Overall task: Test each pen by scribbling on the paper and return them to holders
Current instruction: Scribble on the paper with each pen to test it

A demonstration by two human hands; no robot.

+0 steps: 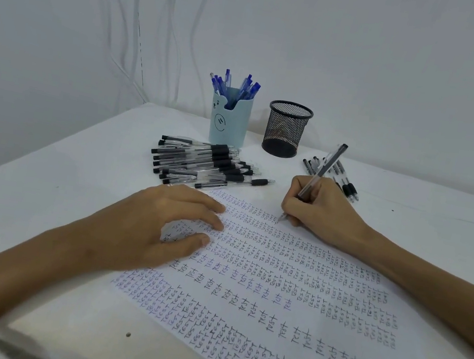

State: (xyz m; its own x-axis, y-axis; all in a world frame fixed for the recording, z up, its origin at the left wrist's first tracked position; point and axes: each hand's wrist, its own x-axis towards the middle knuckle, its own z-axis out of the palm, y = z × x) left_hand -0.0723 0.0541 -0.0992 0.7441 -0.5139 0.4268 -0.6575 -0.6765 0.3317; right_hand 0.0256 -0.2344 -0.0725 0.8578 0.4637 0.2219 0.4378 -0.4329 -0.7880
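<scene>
Right hand (321, 212) grips the pen (322, 172) (tip on paper (291, 282)); left hand (155, 222) lies relaxed on it.

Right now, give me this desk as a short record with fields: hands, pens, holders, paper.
right grip: pinches black pen, tip on paper
left grip: rests on paper, holds nothing
paper: covered in rows of "test"
blue holder: holds blue pens
mesh holder: no pens show above rim
loose: black pile before blue holder; small group beside right grip
</scene>
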